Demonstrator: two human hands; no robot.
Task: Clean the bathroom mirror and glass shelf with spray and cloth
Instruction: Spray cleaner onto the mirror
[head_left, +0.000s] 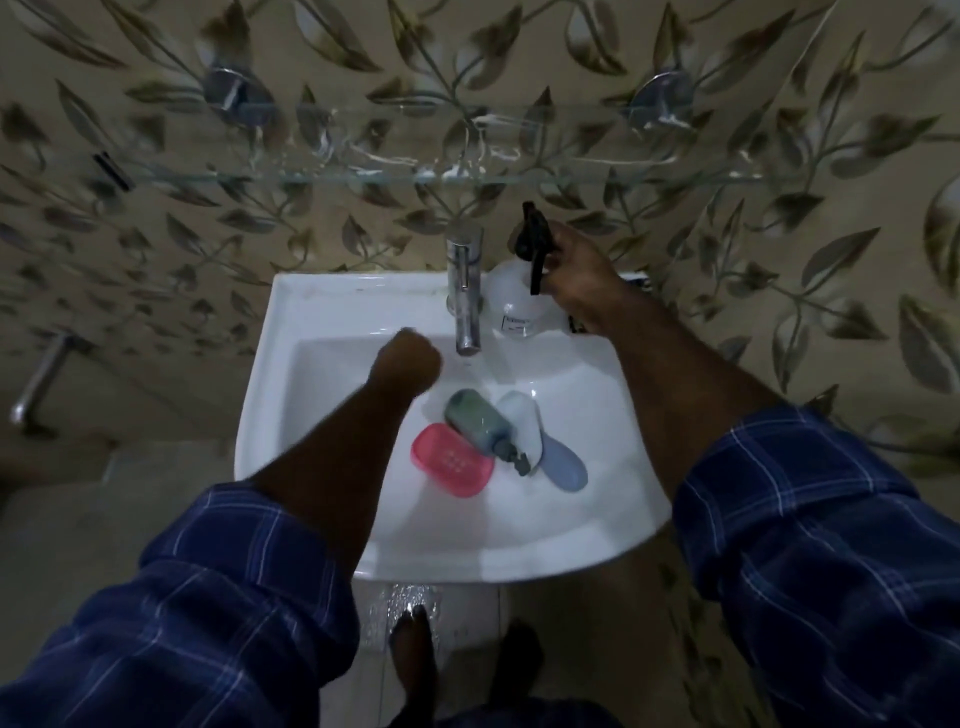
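While the glass shelf (447, 150) above the sink (322, 306) shows wet streaks, we note the upright spray bottle (511, 296) on the sink's back rim. Our right hand (576, 270) grips its neck; our left hand (410, 358), fisted and empty, is farther.

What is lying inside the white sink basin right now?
In the white sink basin: a pink soap dish, a grey-green pump bottle and a white-and-blue object, partly covered by the bottle.
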